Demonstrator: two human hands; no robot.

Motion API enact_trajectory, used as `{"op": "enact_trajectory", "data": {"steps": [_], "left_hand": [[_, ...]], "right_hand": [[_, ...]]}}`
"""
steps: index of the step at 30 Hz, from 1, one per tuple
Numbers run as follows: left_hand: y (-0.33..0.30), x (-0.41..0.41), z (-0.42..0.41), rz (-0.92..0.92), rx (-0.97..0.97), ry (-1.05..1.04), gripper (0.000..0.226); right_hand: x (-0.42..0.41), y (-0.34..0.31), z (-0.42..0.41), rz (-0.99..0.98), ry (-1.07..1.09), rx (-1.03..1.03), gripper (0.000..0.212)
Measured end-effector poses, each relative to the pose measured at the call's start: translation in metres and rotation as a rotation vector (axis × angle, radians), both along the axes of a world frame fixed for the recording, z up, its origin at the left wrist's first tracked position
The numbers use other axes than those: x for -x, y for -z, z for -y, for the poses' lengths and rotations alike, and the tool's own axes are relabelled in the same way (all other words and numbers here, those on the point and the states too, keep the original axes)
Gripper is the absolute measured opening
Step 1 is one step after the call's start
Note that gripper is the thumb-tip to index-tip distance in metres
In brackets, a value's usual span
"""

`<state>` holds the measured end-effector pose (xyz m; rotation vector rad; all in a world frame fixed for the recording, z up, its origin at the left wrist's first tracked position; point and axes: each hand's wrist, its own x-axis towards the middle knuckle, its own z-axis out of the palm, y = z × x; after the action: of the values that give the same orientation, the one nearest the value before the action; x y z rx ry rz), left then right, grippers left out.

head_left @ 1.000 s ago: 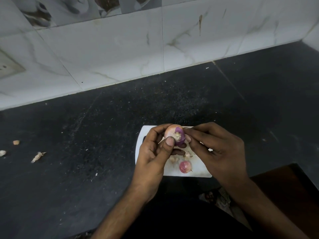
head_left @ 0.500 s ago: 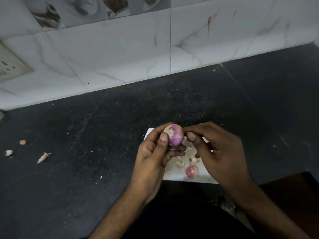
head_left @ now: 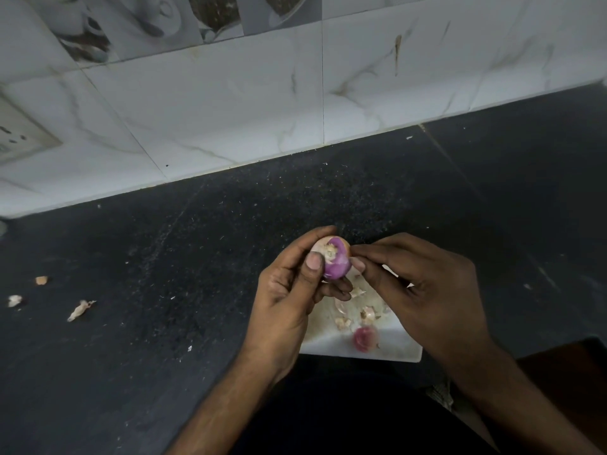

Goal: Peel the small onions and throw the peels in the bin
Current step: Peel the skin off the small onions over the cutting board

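The small onion (head_left: 331, 259) is held above the dark counter (head_left: 170, 257), just over the white cutting board (head_left: 391, 351). Its skin is partly off: glossy purple flesh shows, with a pale patch and the frayed root end facing up. The left hand (head_left: 292, 297) has its grip curled around it, thumb on top. The right hand (head_left: 417, 284) pinches the skin at the onion's right edge. Peel scraps (head_left: 356, 313) and another pinkish onion (head_left: 364, 338) lie on the board.

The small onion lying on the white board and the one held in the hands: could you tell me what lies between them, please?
Loose peel scraps on the white board, in the head view.
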<state>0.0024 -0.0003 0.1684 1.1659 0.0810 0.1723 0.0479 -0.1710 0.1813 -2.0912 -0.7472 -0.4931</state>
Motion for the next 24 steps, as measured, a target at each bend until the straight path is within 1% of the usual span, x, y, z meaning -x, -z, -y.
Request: {"op": "enact_trajectory", "data": {"steps": [7,13,17,24], "left_hand": [[-0.002,-0.006,-0.002,0.011,-0.058,-0.048,0.036],[0.000,0.002,-0.002,0.039,-0.152,-0.084,0.032],[0.004,0.002,-0.001,0.039,-0.086,-0.058,0.032],[0.007,0.000,0.001,0.008,-0.027,0.008,0.033]], "right_hand": [[-0.009,0.004,-0.004,0.121,0.019,0.042,0.019],[-0.011,0.005,-0.007,0.147,0.053,0.112,0.018],[-0.011,0.007,-0.010,0.055,0.058,0.056,0.011],[-0.012,0.008,-0.012,-0.136,0.059,-0.069,0.019]]}}
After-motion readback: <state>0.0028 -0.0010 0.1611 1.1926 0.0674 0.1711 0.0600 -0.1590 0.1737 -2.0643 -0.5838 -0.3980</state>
